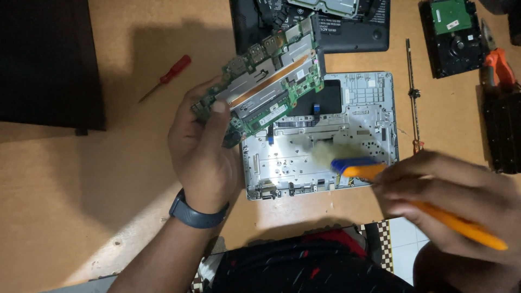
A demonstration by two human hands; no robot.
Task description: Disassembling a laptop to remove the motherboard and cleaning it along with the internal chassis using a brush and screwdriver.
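Left hand (203,154) grip clamps raised circuit board (268,81); right hand (450,198) grips brush (380,176)

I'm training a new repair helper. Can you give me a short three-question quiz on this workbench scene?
1. What does the left hand hold?
2. True or false: the brush in the right hand has a green handle.
3. Where does the red screwdriver lie: A) inside the laptop shell, B) on the table left of the circuit board?

Key: 1. the circuit board. 2. False, it is orange. 3. B.
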